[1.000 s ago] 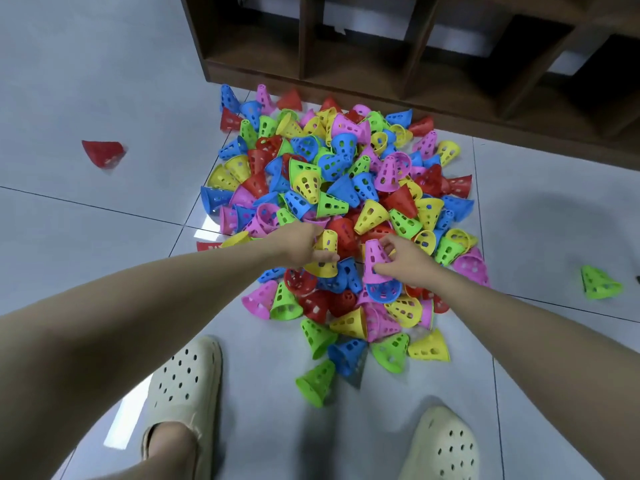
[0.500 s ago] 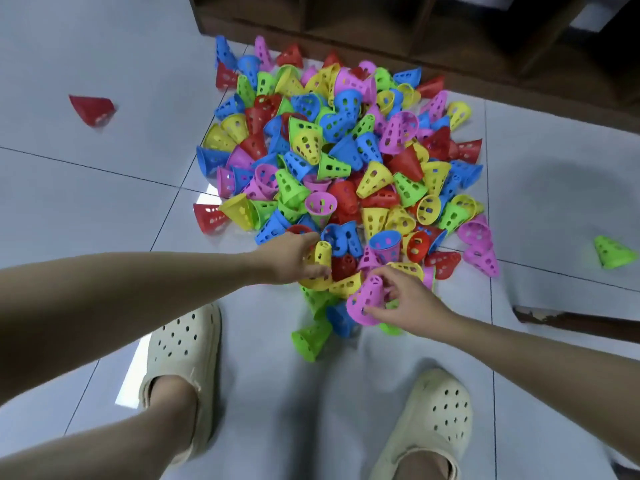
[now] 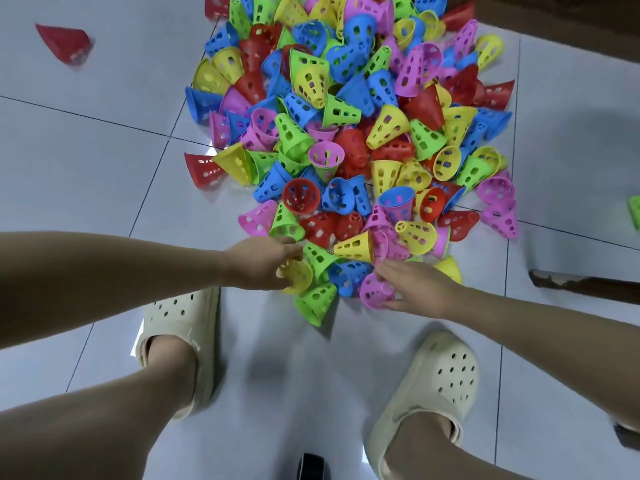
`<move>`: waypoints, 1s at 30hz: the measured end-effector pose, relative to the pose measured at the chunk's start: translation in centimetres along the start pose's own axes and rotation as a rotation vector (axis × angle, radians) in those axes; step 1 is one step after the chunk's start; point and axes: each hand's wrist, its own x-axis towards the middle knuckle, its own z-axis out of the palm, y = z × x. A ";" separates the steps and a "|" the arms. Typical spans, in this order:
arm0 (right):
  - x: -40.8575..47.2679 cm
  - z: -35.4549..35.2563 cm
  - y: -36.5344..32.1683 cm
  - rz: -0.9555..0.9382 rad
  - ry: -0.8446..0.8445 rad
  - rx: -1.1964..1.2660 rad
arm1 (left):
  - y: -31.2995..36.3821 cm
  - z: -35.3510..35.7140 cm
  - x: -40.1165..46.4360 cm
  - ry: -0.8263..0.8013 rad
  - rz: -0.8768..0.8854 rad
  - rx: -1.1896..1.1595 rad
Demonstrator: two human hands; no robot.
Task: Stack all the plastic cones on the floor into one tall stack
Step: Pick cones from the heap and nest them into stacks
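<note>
At the near edge of the pile of plastic cones (image 3: 349, 133) on the tiled floor (image 3: 86, 150), the person's left hand (image 3: 263, 263) grips a yellow cone (image 3: 298, 277) with fingers curled around it, while the right hand (image 3: 420, 289) pinches a pink cone (image 3: 375, 292) lying on its side, its wide mouth turned toward the left hand. The two held cones are near each other but apart, with a blue cone (image 3: 349, 275) and a green cone (image 3: 317, 303) on the floor between and below them; a lone red cone (image 3: 65, 43) lies well apart near the floor's far left, and cream clogs (image 3: 180, 327) stand nearest the camera
</note>
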 end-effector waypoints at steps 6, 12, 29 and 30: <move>1.4 -0.9 0.8 0.027 0.018 -0.126 | -0.5 -0.6 1.3 -0.037 -0.008 0.076; 0.5 0.8 1.3 -0.048 0.099 -0.169 | -1.1 -0.8 2.1 -0.202 -0.005 0.019; 2.6 4.3 -6.3 -0.307 -0.024 -0.213 | 1.7 -1.3 6.6 -0.210 0.152 0.164; 2.9 4.6 -6.2 -0.315 -0.029 -0.243 | 1.6 -1.0 6.8 -0.222 0.146 0.174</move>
